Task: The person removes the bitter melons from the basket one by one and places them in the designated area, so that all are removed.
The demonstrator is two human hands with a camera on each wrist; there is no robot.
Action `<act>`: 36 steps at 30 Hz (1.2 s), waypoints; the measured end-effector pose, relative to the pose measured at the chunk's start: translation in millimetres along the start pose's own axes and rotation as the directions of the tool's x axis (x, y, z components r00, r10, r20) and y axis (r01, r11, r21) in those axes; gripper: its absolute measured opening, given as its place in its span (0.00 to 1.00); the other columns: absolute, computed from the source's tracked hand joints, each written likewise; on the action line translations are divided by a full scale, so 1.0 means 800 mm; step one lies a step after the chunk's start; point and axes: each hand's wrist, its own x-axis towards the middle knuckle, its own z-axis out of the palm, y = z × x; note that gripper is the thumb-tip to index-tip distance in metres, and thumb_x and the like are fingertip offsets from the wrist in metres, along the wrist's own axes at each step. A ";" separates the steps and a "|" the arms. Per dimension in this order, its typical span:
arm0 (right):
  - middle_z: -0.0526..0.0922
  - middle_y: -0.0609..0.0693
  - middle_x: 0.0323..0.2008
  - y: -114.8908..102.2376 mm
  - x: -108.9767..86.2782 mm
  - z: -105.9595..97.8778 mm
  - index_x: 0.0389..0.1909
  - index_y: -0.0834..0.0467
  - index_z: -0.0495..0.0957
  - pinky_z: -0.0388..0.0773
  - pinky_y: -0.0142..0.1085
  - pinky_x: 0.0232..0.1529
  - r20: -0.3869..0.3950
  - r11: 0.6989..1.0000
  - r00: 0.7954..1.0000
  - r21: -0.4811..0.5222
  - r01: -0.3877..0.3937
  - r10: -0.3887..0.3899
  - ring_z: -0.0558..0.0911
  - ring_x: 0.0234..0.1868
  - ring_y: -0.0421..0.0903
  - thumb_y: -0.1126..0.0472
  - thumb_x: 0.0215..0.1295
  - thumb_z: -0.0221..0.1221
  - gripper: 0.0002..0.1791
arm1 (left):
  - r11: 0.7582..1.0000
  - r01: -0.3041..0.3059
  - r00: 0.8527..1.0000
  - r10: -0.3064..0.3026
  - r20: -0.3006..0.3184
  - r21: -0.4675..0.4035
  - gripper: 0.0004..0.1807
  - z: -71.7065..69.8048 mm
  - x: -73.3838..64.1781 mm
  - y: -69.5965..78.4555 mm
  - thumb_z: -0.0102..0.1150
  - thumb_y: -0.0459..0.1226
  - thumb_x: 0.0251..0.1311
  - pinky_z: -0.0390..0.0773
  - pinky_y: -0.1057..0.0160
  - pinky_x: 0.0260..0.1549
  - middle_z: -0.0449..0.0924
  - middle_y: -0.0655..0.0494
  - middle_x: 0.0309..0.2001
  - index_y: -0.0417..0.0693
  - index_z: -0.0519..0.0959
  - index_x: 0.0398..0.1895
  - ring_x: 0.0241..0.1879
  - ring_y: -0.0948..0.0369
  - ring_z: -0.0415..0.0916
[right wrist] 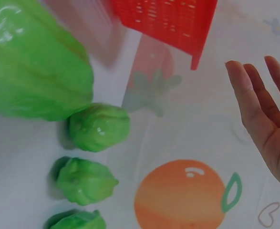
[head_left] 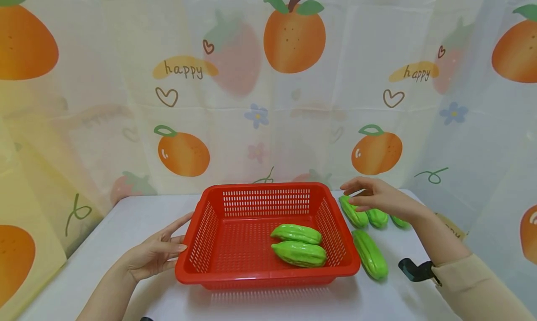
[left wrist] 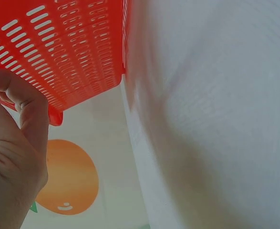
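A red plastic basket [head_left: 264, 275] with slotted walls stands on the table, and two green bitter melons [head_left: 299, 254] lie in its right half. At its left side my left hand [head_left: 153, 252] holds the rim, thumb on the edge and fingers against the outside; the left wrist view shows the bent fingers [left wrist: 32, 112] at the rim. My right hand [head_left: 379, 197] hovers empty over the bitter melons to the right of the basket, its fingers [right wrist: 242, 88] loosely extended. Beneath it lies one bitter melon [head_left: 353, 212], partly covered by the hand in the head view.
Two more bitter melons, one [head_left: 378, 218] beside the other [head_left: 400, 222], lie in the back right row. Nearer the front, a long bitter melon [head_left: 371, 255] lies close by the basket's right wall. A fruit-print curtain [head_left: 289, 139] hangs behind the white table [head_left: 161, 302].
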 end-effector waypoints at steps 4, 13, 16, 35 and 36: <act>0.75 0.59 0.62 -0.014 0.005 0.001 0.61 0.53 0.72 0.86 0.39 0.50 0.005 1.000 1.000 -0.018 0.015 -0.015 0.79 0.59 0.56 0.52 0.70 0.58 0.21 | 1.000 -0.006 1.000 0.006 0.022 0.005 0.38 0.000 0.001 0.001 0.39 0.27 0.72 0.84 0.59 0.51 0.81 0.60 0.56 0.72 0.47 0.77 0.48 0.62 0.85; 0.75 0.57 0.63 -0.055 0.027 0.011 0.61 0.52 0.72 0.85 0.44 0.54 0.040 0.998 0.998 -0.010 0.054 -0.054 0.79 0.60 0.58 0.52 0.69 0.59 0.22 | 1.000 -0.005 1.000 0.005 0.006 0.008 0.37 0.002 0.002 0.001 0.41 0.28 0.71 0.84 0.59 0.51 0.81 0.60 0.56 0.74 0.53 0.75 0.47 0.62 0.85; 0.75 0.56 0.63 -0.067 0.038 0.016 0.61 0.51 0.72 0.84 0.46 0.56 0.054 0.998 0.996 -0.015 0.069 -0.068 0.80 0.59 0.55 0.52 0.69 0.59 0.22 | 1.000 -0.018 1.000 0.017 0.016 0.008 0.36 0.003 0.002 0.000 0.41 0.27 0.71 0.84 0.58 0.51 0.81 0.59 0.56 0.74 0.54 0.74 0.47 0.62 0.85; 0.77 0.57 0.63 -0.099 0.107 0.060 0.63 0.51 0.73 0.81 0.48 0.60 0.151 0.999 0.987 -0.004 0.048 -0.047 0.77 0.64 0.56 0.54 0.65 0.63 0.25 | 0.999 -0.048 0.998 0.047 0.034 0.014 0.36 0.003 -0.001 -0.002 0.40 0.27 0.71 0.84 0.59 0.51 0.81 0.59 0.55 0.75 0.57 0.73 0.47 0.63 0.85; 0.77 0.57 0.63 -0.099 0.110 0.063 0.63 0.52 0.73 0.82 0.48 0.59 0.160 0.999 0.986 0.012 0.034 -0.036 0.77 0.64 0.56 0.55 0.65 0.63 0.25 | 0.999 -0.049 0.998 0.049 0.034 0.013 0.36 0.003 -0.001 -0.002 0.40 0.27 0.71 0.84 0.59 0.51 0.81 0.59 0.55 0.75 0.57 0.73 0.47 0.63 0.85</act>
